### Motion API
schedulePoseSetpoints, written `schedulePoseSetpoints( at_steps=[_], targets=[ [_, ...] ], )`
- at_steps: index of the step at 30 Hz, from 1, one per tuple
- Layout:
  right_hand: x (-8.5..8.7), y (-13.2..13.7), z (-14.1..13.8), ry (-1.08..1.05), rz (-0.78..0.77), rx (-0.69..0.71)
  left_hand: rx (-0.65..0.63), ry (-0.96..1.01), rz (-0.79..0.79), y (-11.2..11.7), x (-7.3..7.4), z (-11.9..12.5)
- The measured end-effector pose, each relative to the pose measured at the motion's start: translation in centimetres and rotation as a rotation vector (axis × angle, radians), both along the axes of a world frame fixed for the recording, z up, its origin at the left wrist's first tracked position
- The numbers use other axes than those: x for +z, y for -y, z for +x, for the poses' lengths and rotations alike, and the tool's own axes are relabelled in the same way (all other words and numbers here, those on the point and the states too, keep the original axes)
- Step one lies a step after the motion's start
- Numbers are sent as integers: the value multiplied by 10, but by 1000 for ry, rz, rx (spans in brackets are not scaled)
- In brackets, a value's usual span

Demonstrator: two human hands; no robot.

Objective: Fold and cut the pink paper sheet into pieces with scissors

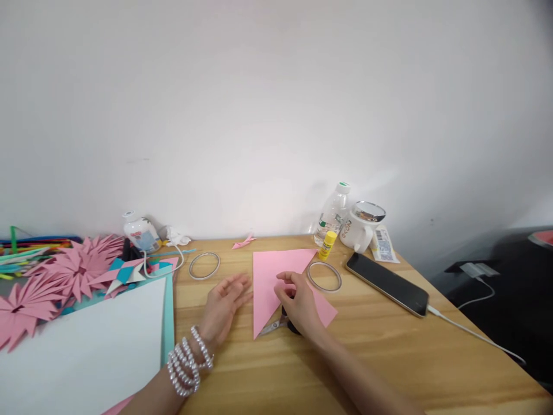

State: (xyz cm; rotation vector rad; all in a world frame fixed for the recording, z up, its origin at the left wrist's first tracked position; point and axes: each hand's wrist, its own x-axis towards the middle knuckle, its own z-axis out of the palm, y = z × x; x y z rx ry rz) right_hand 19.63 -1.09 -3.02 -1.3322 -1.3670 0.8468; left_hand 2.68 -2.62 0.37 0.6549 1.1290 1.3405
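Observation:
A pink sheet of paper, folded into a triangle, lies on the wooden table. My right hand rests on its lower right part with the fingers curled and pressed onto the paper. My left hand, with pearl bracelets on the wrist, hovers just left of the paper, fingers spread and holding nothing. Scissors lie partly under the paper and my right hand.
Two tape rings, a yellow glue stick, a water bottle, a white mug and a charging phone stand around. White and teal sheets, pink paper flowers and coloured sticks fill the left.

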Motion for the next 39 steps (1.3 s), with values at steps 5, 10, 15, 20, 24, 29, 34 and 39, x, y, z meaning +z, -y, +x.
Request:
schedulePoseSetpoints(
  at_steps=[5,10,15,20,24,29,34,39],
  targets=[
    [-1,2,-5,-57,-9,90,-43,-20,21,0,1,0],
    [9,7,-10,-179,-35,171,-297,-235,150,6,2,4],
    [22,15,-12,-274,-27,223,-528,-521,371,22,5,9],
    [32,14,-4,-309,-4,28,-129,-928,565,21,6,6],
    [38,3,13,-269,31,-65,231,-827,379,3,20,-14],
    [42,-10,31,-429,-139,175,-339,-149,-26,-7,40,-41],
    [43,-9,32,-538,-243,318,-436,28,-90,-5,41,-48],
    [44,-8,31,-538,-278,360,-437,23,-134,-8,33,-52]
  ],
)
